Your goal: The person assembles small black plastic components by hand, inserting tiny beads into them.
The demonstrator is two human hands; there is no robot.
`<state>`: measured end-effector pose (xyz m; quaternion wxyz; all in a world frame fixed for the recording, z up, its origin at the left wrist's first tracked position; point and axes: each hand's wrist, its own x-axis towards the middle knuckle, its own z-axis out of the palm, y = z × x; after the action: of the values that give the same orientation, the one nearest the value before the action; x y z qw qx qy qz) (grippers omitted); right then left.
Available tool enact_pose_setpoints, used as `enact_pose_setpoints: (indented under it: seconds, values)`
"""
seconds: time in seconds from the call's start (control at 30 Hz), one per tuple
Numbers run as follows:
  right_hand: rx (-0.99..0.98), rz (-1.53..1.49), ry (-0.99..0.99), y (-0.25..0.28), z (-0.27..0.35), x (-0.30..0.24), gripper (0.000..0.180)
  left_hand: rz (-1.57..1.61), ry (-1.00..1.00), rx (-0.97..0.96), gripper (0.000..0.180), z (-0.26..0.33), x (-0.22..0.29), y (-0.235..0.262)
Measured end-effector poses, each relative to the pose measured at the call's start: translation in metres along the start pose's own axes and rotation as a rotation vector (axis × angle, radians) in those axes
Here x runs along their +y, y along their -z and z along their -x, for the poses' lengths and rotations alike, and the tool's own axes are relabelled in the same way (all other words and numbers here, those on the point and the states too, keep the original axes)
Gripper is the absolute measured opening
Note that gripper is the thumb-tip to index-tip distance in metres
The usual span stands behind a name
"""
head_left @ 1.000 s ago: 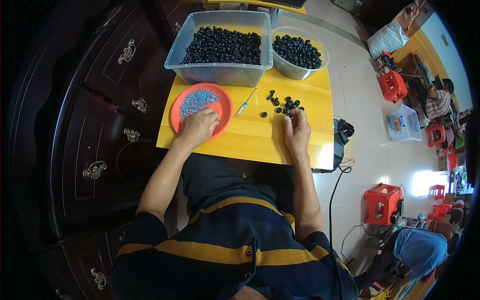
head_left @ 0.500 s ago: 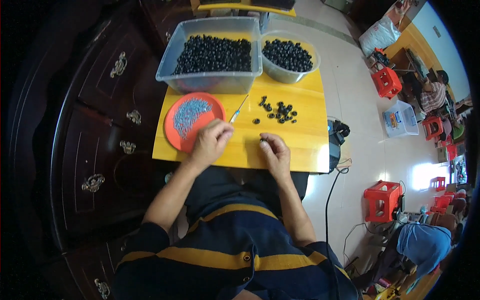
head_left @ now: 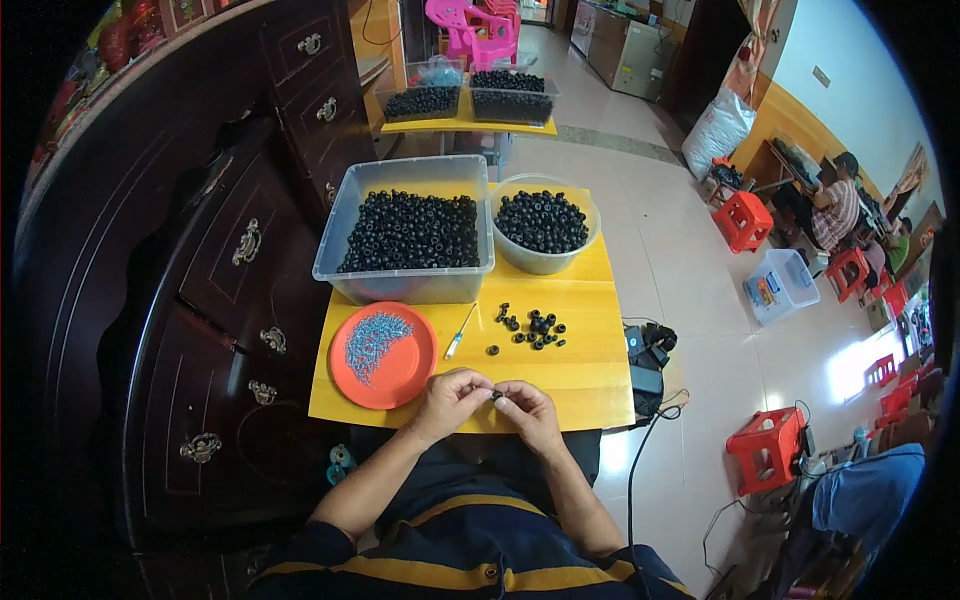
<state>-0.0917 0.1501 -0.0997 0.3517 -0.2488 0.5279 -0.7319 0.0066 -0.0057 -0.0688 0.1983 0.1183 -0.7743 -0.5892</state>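
My right hand (head_left: 532, 412) pinches a small round black part (head_left: 496, 396) over the table's near edge. Against it, my left hand (head_left: 450, 403) is closed, thumb and fingers pressed together; whatever they grip is too small to make out. Left of them, a red plate (head_left: 410, 378) holds a pile of small silvery screws (head_left: 374, 343). A thin screwdriver (head_left: 460, 332) lies between the plate and several loose black parts (head_left: 540, 328).
Behind these stand a rectangular clear bin (head_left: 330, 262) and a round clear tub (head_left: 540, 264), both full of black parts. Dark drawers (head_left: 225, 340) flank the yellow table (head_left: 580, 395) on the left. A black cable (head_left: 633, 480) hangs at right, near a red stool (head_left: 765, 450).
My left hand has moved from beside the plate to the right, meeting my right hand at the black part. The view has tilted up, showing more of the room beyond.
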Motion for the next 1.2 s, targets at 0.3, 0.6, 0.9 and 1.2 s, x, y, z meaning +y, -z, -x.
enact_pose_setpoints:
  seconds: [0.3, 0.6, 0.9, 1.2]
  values:
    - [0.023, -0.112, -0.061, 0.006, -0.005, -0.001, 0.017, -0.026, 0.003, -0.062, 0.007, -0.005, 0.007, 0.001]
    - [-0.015, -0.129, -0.113, 0.003, 0.006, -0.005, 0.016, 0.080, 0.048, -0.071, 0.008, 0.008, -0.002, -0.005]
    - [0.014, -0.040, -0.125, 0.007, -0.002, -0.005, 0.020, 0.289, 0.178, -0.151, 0.011, -0.004, 0.002, 0.000]
    - [0.010, -0.153, -0.111, 0.004, -0.001, -0.003, 0.020, 0.279, 0.178, -0.078, 0.011, 0.000, -0.008, 0.000]
